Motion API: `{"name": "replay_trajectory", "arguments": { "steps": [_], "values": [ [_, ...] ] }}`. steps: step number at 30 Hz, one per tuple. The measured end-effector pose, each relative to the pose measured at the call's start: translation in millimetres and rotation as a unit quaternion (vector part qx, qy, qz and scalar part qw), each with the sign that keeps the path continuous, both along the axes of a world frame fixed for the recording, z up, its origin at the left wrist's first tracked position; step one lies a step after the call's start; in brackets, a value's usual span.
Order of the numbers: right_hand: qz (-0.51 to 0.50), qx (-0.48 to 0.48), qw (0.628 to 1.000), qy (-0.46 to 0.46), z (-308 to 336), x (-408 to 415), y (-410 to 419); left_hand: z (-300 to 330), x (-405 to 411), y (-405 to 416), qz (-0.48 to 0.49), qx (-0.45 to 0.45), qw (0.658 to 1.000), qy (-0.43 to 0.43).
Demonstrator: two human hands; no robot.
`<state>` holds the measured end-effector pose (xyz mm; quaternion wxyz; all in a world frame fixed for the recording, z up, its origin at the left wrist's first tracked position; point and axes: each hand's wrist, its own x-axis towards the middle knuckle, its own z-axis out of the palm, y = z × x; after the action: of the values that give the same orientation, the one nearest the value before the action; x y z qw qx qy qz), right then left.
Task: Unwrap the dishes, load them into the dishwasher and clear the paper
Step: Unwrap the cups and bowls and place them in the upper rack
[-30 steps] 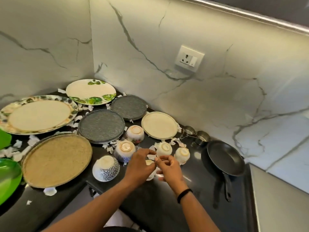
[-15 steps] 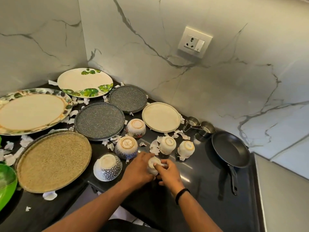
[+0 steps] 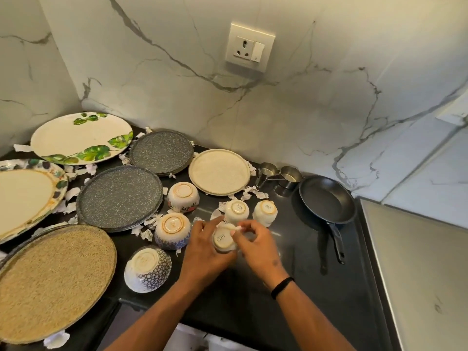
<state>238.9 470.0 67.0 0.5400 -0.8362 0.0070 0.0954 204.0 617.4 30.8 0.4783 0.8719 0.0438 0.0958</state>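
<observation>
On my far left a woven tan plate (image 3: 54, 282) lies on the black counter (image 3: 316, 287), with a leaf-print plate (image 3: 81, 138) behind it near the corner and two speckled grey plates (image 3: 119, 197) between them and the bowls. Torn paper scraps (image 3: 145, 230) lie scattered among the plates. Three bowls sit upside down just left of my hands, the nearest a blue-patterned bowl (image 3: 148, 269). My left hand (image 3: 205, 252) curls around a small white cup (image 3: 222, 240), held base-up just above the counter. My right hand (image 3: 258, 245) pinches what looks like a bit of paper (image 3: 231, 227) at the cup's rim, though blur makes that unsure. Two more upturned cups (image 3: 265, 212) stand just behind. Farther right are two steel measuring cups (image 3: 278, 176) and a black frying pan (image 3: 326, 201).
</observation>
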Motion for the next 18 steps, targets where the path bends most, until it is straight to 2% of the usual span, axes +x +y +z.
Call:
{"name": "replay_trajectory", "arguments": {
  "steps": [3,7,10,14,18],
  "values": [
    [-0.029,-0.012,0.997,-0.074,19,-6,-17,14,7,-18,0.021,-0.063,0.998,-0.005],
    [-0.08,-0.016,0.99,-0.116,32,-21,-59,32,13,-59,-0.008,-0.132,0.991,-0.011],
    [-0.149,0.005,0.983,-0.11,34,-44,-100,45,8,-102,-0.048,-0.192,0.98,0.01],
    [-0.231,0.096,0.966,-0.067,38,-87,-153,64,-18,-165,-0.115,-0.221,0.968,0.026],
    [-0.311,0.14,0.938,-0.062,46,-140,-211,71,-57,-231,-0.174,-0.289,0.935,0.108]
  ]
}}
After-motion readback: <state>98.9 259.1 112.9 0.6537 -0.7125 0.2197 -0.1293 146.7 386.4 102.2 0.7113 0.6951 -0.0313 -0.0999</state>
